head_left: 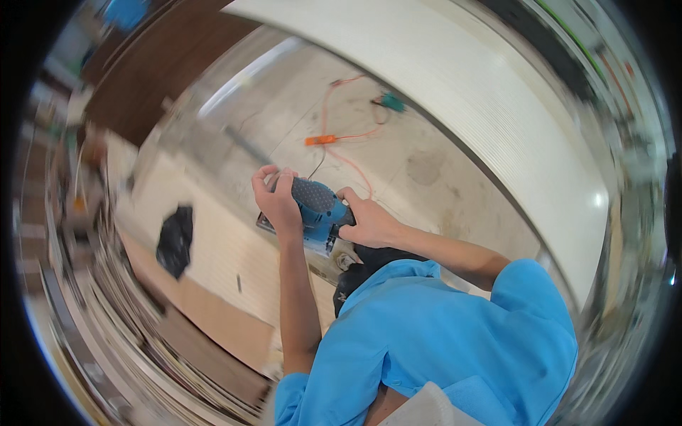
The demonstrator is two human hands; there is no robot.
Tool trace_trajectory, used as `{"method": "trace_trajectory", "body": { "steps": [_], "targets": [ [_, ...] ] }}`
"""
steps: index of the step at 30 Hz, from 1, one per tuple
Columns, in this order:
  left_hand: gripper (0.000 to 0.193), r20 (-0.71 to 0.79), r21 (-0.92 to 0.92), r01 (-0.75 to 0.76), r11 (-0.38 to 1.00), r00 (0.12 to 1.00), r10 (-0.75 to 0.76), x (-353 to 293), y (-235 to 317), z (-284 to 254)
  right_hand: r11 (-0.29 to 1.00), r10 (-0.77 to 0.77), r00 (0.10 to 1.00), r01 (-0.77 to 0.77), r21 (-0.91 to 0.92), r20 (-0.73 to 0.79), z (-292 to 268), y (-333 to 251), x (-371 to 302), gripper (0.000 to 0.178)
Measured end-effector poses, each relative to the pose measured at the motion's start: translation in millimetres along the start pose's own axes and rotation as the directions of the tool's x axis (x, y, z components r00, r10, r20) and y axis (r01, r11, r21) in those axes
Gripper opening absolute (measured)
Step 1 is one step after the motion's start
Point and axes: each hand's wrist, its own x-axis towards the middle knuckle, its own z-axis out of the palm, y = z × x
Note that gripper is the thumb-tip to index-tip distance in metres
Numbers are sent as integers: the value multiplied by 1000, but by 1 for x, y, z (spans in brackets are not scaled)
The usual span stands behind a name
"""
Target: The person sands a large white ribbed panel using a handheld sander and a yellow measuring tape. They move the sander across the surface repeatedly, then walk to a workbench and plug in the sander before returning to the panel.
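Observation:
A blue and dark grey handheld power sander [317,203] with a metal base plate is held in front of my body. My left hand [279,204] is closed at its left end, fingers curled near the edge; the exact fingertip contact is partly hidden. On the right, my right hand [367,221] wraps round the handle end. A dark cord [317,164] runs upward from behind the tool. Whether the sander rests on anything beneath cannot be made out.
Beyond the sander, an orange power strip [320,140] and a green plug-like item [392,102] lie on the pale floor with orange cords. A long white panel [490,92] slants along the right. A black plastic-like piece [175,241] lies on light boards at left, beside stacked sheets [135,326].

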Motion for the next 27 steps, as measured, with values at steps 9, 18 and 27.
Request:
{"method": "trace_trajectory", "body": {
  "steps": [9,18,27],
  "targets": [
    [32,527,107,-26,994,849,-35,-96,-20,186,950,308,832,-293,107,-461,-69,72,-142,64],
    [40,763,131,-237,963,644,55,-277,-89,342,939,336,494,-238,246,-802,-115,197,-303,66],
    [42,977,134,-2,991,168,-132,-401,-106,505,964,217,189,-194,180,-958,-223,218,-420,91]
  ]
}}
